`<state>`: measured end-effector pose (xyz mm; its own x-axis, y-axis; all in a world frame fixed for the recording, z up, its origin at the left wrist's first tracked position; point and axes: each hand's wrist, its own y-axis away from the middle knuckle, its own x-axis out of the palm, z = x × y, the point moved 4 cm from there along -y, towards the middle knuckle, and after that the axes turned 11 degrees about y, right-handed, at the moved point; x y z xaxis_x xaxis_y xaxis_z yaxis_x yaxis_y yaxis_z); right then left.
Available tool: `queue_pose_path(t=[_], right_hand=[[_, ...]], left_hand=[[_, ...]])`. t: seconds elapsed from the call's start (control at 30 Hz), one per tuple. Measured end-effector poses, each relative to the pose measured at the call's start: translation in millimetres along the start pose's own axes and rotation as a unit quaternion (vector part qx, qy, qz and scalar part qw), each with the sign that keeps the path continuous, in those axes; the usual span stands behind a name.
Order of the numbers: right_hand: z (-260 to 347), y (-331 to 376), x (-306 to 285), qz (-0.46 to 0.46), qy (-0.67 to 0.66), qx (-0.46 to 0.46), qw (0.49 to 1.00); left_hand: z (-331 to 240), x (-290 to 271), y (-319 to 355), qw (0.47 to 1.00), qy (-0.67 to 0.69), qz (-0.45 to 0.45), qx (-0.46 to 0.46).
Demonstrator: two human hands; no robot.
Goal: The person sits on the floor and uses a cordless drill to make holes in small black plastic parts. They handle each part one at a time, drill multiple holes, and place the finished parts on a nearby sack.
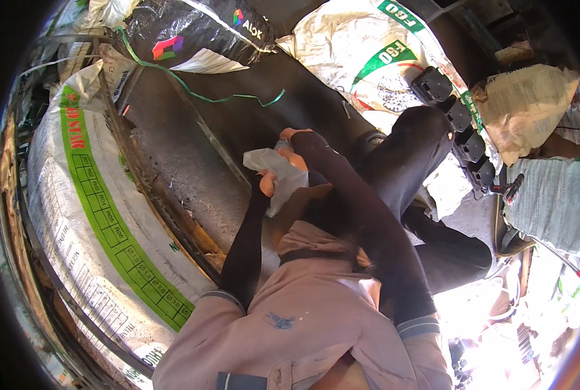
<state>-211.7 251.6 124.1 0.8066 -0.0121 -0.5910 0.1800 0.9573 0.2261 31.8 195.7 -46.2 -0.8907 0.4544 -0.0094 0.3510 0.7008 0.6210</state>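
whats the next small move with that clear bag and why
Probably pull the two hands apart to open it: the left hand and right hand both pinch the crumpled clear plastic bag, which is bunched between them above the dark floor.

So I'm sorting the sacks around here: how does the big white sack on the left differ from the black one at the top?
The white sack carries a long green stripe with a grid; the black sack shows small multicoloured marks. The white sack looks far larger, running down the left side, while the black sack lies across the top. Both look full. The left hand and right hand hold a pale plastic bag.
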Motion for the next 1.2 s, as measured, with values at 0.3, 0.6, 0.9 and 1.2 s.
queue_pose_path(t=[0.3, 0.6, 0.9, 1.2], right_hand=[[-58.8, 1.4, 74.8, 0.118, 0.067, 0.094, 0.986], [-58.7, -16.2, 88.4, 0.094, 0.070, 0.108, 0.987], [-75.7, 12.3, 74.1, -0.009, -0.061, 0.071, 0.996], [-76.9, 3.2, 85.0, 0.032, -0.006, 0.108, 0.994]], left_hand=[[-4.8, 42.7, 21.0, 0.995, -0.092, 0.014, 0.021], [-1.7, 85.0, 57.8, 0.982, -0.162, 0.071, 0.071], [-6.1, 66.8, 14.2, 0.976, 0.094, 0.011, -0.197], [11.4, 57.3, -17.8, 0.981, 0.092, 0.043, -0.165]])
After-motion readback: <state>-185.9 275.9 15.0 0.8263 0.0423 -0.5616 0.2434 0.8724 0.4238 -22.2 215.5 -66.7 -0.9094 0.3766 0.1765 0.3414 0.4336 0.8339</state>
